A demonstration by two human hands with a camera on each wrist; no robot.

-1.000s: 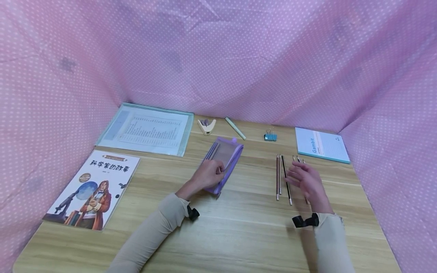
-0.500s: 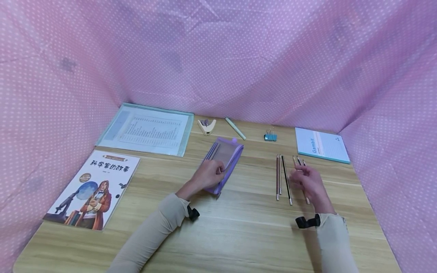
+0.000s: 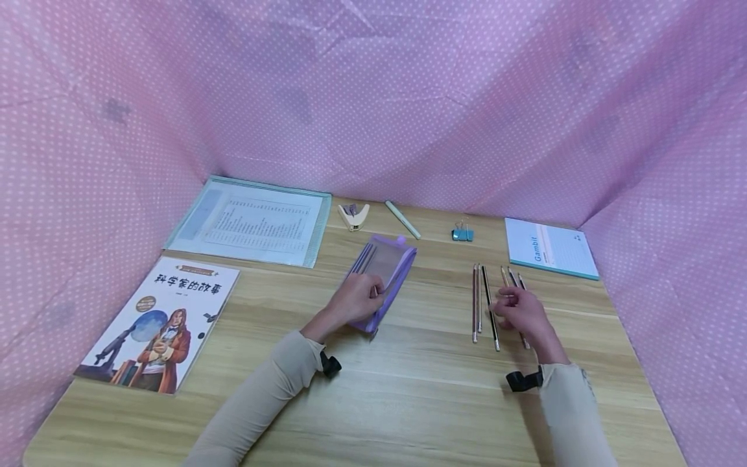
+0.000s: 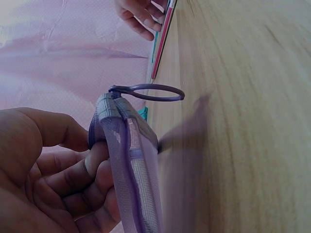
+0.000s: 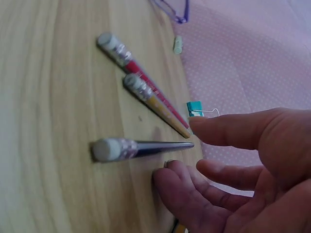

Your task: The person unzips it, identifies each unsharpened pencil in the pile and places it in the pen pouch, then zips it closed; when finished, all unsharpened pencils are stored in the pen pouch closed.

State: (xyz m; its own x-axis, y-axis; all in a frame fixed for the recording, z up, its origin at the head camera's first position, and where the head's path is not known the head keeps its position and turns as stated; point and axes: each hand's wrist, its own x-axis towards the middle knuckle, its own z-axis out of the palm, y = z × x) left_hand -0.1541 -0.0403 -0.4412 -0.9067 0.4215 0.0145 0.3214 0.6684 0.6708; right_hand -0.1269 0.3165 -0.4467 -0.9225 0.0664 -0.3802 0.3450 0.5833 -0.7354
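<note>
My left hand [image 3: 357, 298] grips a purple mesh pencil case [image 3: 388, 251] near the middle of the table. In the left wrist view the thumb and curled fingers hold the edge of the case [image 4: 133, 165], beside its zip end and ring pull [image 4: 155, 92]. To the right, my right hand [image 3: 522, 314] hovers among eraser-tipped pencils. Its thumb and fingers lie on either side of the far part of a black pencil [image 5: 160, 147], apart from each other. A red pencil [image 5: 158, 94] and a yellow pencil [image 5: 158, 108] lie left of it. Several more pencils [image 3: 505, 275] are partly hidden under this hand.
Along the back lie a white stapler-like tool [image 3: 353, 218], a pale green pen [image 3: 403, 219] and a teal binder clip [image 3: 462, 233]. A notebook [image 3: 551, 246] sits back right; a document folder [image 3: 251, 220] and an illustrated book [image 3: 157, 324] are left. Pink dotted cloth [image 3: 373, 97] surrounds the table.
My right hand's spread fingers drew in as it shifted right from the black pencil, then it came slightly back left toward it. The left hand and pencil case have stayed still.
</note>
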